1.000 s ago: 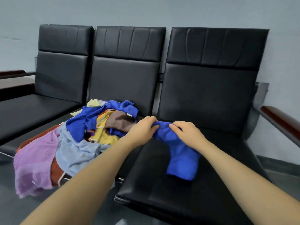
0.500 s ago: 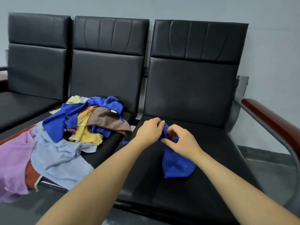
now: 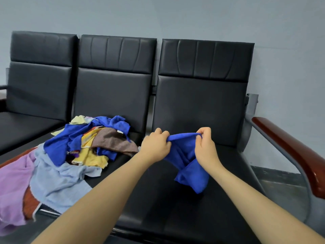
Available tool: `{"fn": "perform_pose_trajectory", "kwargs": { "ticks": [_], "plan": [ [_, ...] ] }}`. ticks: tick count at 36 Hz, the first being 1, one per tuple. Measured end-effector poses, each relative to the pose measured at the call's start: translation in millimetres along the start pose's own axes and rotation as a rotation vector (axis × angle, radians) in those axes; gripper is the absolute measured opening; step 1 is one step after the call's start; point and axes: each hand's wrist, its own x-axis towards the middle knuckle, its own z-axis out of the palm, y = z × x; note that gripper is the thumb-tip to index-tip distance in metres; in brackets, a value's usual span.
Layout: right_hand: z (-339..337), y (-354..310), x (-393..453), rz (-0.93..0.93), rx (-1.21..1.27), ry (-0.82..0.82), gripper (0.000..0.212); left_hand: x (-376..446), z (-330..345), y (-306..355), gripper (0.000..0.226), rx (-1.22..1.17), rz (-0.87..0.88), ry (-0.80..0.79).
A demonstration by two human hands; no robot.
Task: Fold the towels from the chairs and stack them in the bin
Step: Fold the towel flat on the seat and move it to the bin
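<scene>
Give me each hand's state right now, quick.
Left hand: closed, pinching the blue towel at its top edge.
Right hand: closed, pinching the same towel.

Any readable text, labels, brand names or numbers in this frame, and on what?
None can be read. The one candidate is a small white tag on the brown towel in the pile; it is too small to tell whether it carries any print. The blue towel being held, the chairs and the wall show no writing.

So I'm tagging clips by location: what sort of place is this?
Probably a waiting room or lobby: a joined row of black padded seats with a wooden-topped metal armrest against a bare grey wall.
</scene>
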Motion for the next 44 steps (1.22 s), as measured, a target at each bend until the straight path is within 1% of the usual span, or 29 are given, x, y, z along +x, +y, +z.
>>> {"fn": "perform_pose_trajectory", "kwargs": {
  "ticks": [3,6,10,12,14,20,25,27,30,33,36,40,42,44],
  "plan": [
    [-12.8,-3.9,3.2,-0.041,-0.171,-0.044,0.009,2.3,-6.7,3.6,0.026,0.071,0.007,0.030],
    [-22.6,-2.6,6.4,-0.047,-0.281,-0.070,0.014,3.5,-9.0,4.8,0.026,0.055,-0.019,0.067],
    [-33.0,0.4,10.8,-0.036,-0.291,-0.014,0.017,5.2,-9.3,4.1,0.028,0.050,-0.069,0.116],
    [-37.8,5.2,13.3,-0.035,-0.355,0.016,0.016,6.5,-8.3,2.1,0.027,0.034,-0.091,0.135],
    [-42.9,10.5,16.0,-0.050,-0.469,0.043,0.015,8.1,-8.6,0.6,0.022,0.042,-0.106,0.169],
    [-51.9,13.6,22.0,-0.016,-0.756,0.069,0.023,11.6,-15.4,-2.3,0.021,0.271,-0.078,0.244],
    [-59.9,16.7,27.9,0.050,-0.805,0.100,0.023,21.0,-26.4,-11.6,0.022,0.334,-0.123,0.301],
    [-64.3,16.7,30.7,0.069,-0.834,0.122,0.022,24.2,-32.5,-14.9,0.024,0.292,-0.154,0.315],
    [-72.9,15.6,35.0,0.106,-0.844,0.159,0.020,29.1,-42.1,-16.6,0.024,0.169,-0.219,0.316],
    [-83.0,13.4,39.9,0.165,-0.776,0.208,0.019,32.8,-47.2,-21.6,0.026,0.033,-0.270,0.360],
    [-93.3,8.8,49.7,0.209,-0.688,0.265,0.019,36.8,-51.0,-20.3,0.027,-0.078,-0.260,0.438],
    [-104.5,-4.1,68.4,0.189,-0.655,0.340,0.022,48.7,-61.5,-5.0,0.031,-0.254,-0.306,0.495],
    [-107.8,-10.3,79.5,0.185,-0.592,0.371,0.022,56.5,-67.6,0.9,0.031,-0.343,-0.339,0.518],
    [-112.5,-14.4,92.3,0.216,-0.444,0.420,0.024,66.0,-73.6,6.4,0.032,-0.425,-0.367,0.543]
  ]
}}
